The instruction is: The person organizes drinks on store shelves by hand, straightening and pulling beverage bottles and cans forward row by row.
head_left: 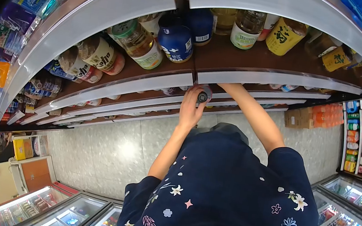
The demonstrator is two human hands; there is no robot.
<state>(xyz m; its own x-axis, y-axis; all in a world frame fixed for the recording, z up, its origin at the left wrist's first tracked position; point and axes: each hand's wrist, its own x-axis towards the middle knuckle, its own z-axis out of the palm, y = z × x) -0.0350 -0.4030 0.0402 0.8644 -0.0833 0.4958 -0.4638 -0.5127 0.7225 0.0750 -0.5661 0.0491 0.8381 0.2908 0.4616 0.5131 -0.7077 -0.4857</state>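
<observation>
My left hand (191, 106) is closed around a bottle with a dark round cap (202, 97), seen from above at the front of a lower shelf. Its body is mostly hidden by my fingers and the foreshortening. My right hand (227, 86) reaches in under the edge of the shelf above, to the right of that bottle. Its fingers are out of sight behind the pale shelf edge (259, 79), so what they touch does not show.
Above my hands, a brown shelf (216, 58) carries dark blue bottles (175, 40), a green-capped bottle (137, 44) and a yellow-labelled bottle (286, 37). Cardboard boxes (297, 118) and orange bottles (327, 116) stand at the right. Glass-topped coolers (76, 218) lie behind me.
</observation>
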